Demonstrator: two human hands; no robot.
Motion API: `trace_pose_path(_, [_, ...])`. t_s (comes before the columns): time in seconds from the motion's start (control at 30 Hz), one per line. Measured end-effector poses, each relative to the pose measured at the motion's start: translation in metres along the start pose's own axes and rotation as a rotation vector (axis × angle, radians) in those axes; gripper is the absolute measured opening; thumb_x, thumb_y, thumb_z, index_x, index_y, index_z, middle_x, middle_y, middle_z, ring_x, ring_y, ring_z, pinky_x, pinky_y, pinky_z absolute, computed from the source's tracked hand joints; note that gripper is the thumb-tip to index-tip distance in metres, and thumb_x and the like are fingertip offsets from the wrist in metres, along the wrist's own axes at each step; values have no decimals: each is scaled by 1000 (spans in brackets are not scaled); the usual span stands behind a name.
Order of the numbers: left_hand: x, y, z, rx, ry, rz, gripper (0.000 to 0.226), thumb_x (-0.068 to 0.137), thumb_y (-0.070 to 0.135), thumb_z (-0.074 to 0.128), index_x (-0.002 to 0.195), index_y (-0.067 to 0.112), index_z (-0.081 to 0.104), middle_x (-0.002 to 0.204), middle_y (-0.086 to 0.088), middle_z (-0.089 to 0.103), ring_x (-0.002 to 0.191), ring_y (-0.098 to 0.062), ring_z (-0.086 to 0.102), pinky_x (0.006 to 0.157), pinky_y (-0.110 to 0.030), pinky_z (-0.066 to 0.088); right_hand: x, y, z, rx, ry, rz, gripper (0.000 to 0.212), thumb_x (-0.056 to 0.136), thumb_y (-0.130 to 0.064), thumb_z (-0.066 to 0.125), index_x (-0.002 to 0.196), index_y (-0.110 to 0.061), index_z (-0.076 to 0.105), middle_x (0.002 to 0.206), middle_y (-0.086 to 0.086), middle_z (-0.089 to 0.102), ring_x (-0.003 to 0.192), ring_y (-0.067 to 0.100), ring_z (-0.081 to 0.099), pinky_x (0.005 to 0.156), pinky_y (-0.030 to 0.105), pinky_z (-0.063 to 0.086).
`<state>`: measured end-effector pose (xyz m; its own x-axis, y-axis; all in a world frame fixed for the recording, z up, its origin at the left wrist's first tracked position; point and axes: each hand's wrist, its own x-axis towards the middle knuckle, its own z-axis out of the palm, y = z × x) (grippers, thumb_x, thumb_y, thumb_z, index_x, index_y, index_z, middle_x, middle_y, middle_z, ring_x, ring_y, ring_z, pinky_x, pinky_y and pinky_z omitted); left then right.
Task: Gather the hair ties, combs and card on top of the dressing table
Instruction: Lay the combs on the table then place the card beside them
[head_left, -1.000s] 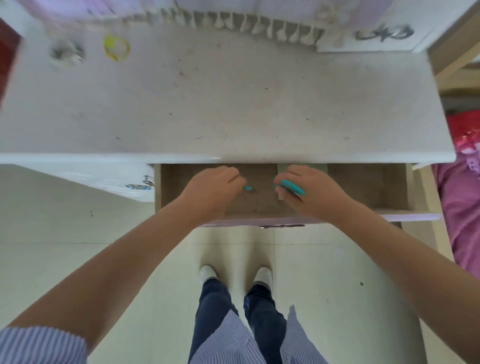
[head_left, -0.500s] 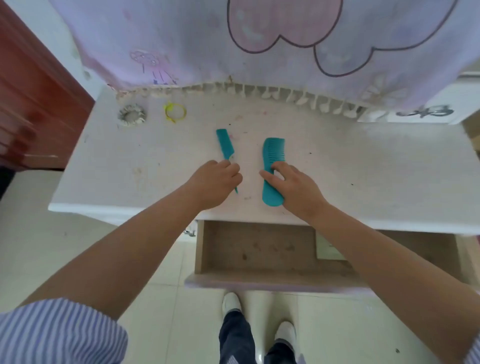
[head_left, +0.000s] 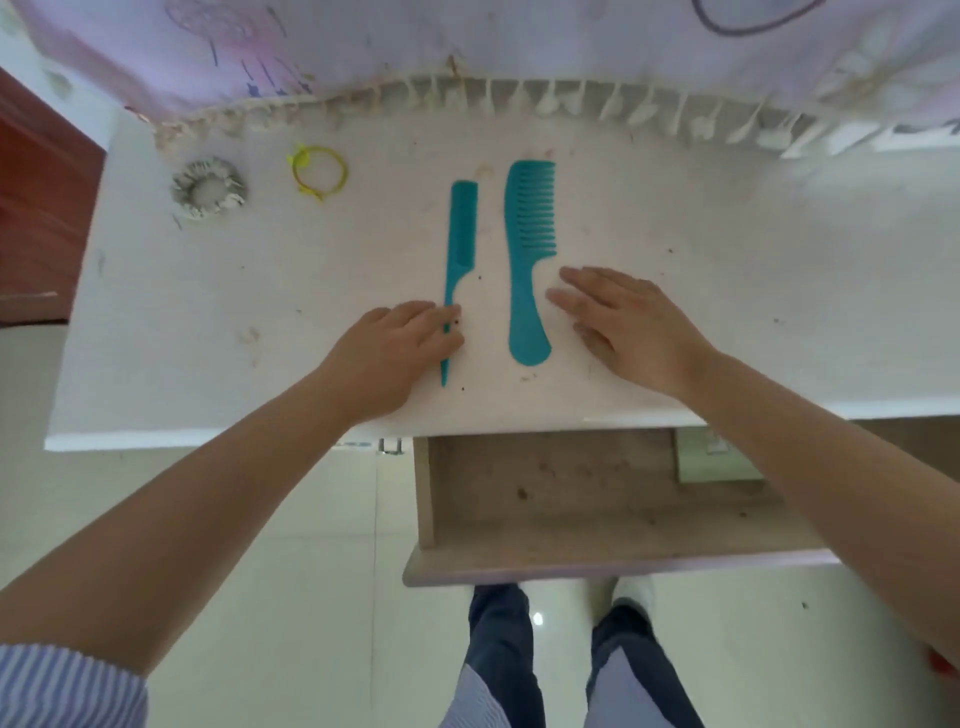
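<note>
Two teal combs lie side by side on the white dressing table (head_left: 753, 312): a thin tail comb (head_left: 461, 228) and a wide-toothed comb (head_left: 525, 249). My left hand (head_left: 389, 358) is curled with its fingertips on the tail comb's thin handle. To the right of the wide comb's handle, my right hand (head_left: 631, 327) rests flat and open, apart from the comb. At the back left of the tabletop sit a grey-white scrunchie (head_left: 208, 188) and a yellow hair tie (head_left: 318, 171). A pale card (head_left: 714, 460) lies in the open drawer (head_left: 545, 504), partly hidden by my right forearm.
The drawer sticks out below the table's front edge, above my legs and shoes. A lilac fringed cloth (head_left: 519, 41) hangs along the back of the table. Dark red wooden furniture (head_left: 36, 208) stands at the left. The floor is pale tile.
Both hands lifted the combs out of the drawer and laid them on the tabletop. My right hand has let go of the wide comb and slid to its right.
</note>
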<state>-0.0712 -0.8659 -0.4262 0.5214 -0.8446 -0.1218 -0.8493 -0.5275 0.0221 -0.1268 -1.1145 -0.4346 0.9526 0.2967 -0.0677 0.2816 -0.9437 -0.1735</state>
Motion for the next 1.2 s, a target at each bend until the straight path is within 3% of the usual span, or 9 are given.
trace_pose_path(0.17, [-1, 75, 13, -107, 165, 44, 18, 67, -2, 67, 84, 0, 72, 84, -21, 75, 68, -32, 71, 57, -36, 60, -107, 7, 5, 194, 155, 51, 52, 99, -22, 30, 90, 11, 69, 74, 24, 73, 64, 34, 70, 57, 33, 58])
trace_pose_path(0.27, [19, 151, 28, -340, 81, 121, 27, 70, 1, 47, 83, 1, 71, 74, -16, 73, 61, -26, 67, 52, -28, 58, -159, 33, 27, 201, -103, 299, 24, 88, -8, 52, 99, 7, 68, 91, 27, 71, 83, 40, 68, 70, 37, 56])
trace_pose_path(0.4, [76, 234, 64, -781, -432, -429, 39, 94, 9, 44, 131, -1, 41, 129, -24, 53, 116, -33, 53, 91, -34, 46, -178, 85, 54, 304, -353, 861, 50, 87, -20, 61, 130, -1, 45, 131, 26, 53, 118, 41, 50, 96, 43, 45])
trace_pose_path(0.53, [136, 270, 84, -1050, -414, -891, 36, 93, 13, 47, 125, -4, 44, 131, -25, 53, 119, -36, 52, 93, -34, 46, -167, 108, 81, 756, -362, 1181, 48, 87, -16, 62, 128, 3, 46, 133, 25, 53, 120, 37, 53, 102, 44, 45])
trace_pose_path(0.83, [151, 269, 80, -986, -386, -1074, 31, 96, 18, 46, 120, 2, 55, 126, -19, 59, 115, -33, 56, 93, -35, 47, -176, 121, 93, 1127, -369, 1225, 46, 86, -26, 64, 124, -4, 52, 129, 16, 58, 114, 31, 57, 94, 39, 48])
trace_pose_path(0.93, [132, 267, 59, -1026, -377, -1065, 40, 94, 31, 50, 116, -2, 56, 114, -22, 63, 103, -33, 60, 84, -35, 50, -184, 118, 67, 1162, -434, 1132, 32, 91, -31, 57, 111, -5, 56, 89, 17, 65, 67, 21, 68, 49, 23, 53])
trace_pose_path(1.0, [110, 269, 41, -1118, -390, -1068, 38, 91, 39, 54, 94, 2, 60, 83, -13, 62, 71, -25, 59, 63, -29, 48, -194, 119, 45, 1257, -495, 1107, 21, 92, -25, 57, 84, -6, 55, 52, 6, 52, 22, 8, 45, 26, 7, 31])
trace_pose_path(1.07, [85, 274, 19, -1187, -431, -1065, 40, 88, 42, 56, 66, 9, 51, 59, -2, 48, 50, -15, 43, 47, -22, 34, -202, 113, 24, 1346, -578, 1071, 27, 92, -21, 56, 70, -8, 51, 30, -3, 45, 15, 5, 31, 26, 2, 22])
trace_pose_path(1.2, [43, 284, -24, -1286, -387, -1134, 33, 88, 36, 58, 73, 9, 49, 55, 0, 39, 48, -13, 34, 46, -21, 28, -210, 83, -12, 1394, -693, 909, 27, 94, -20, 52, 69, -8, 52, 23, -5, 47, 17, 3, 29, 26, 3, 19])
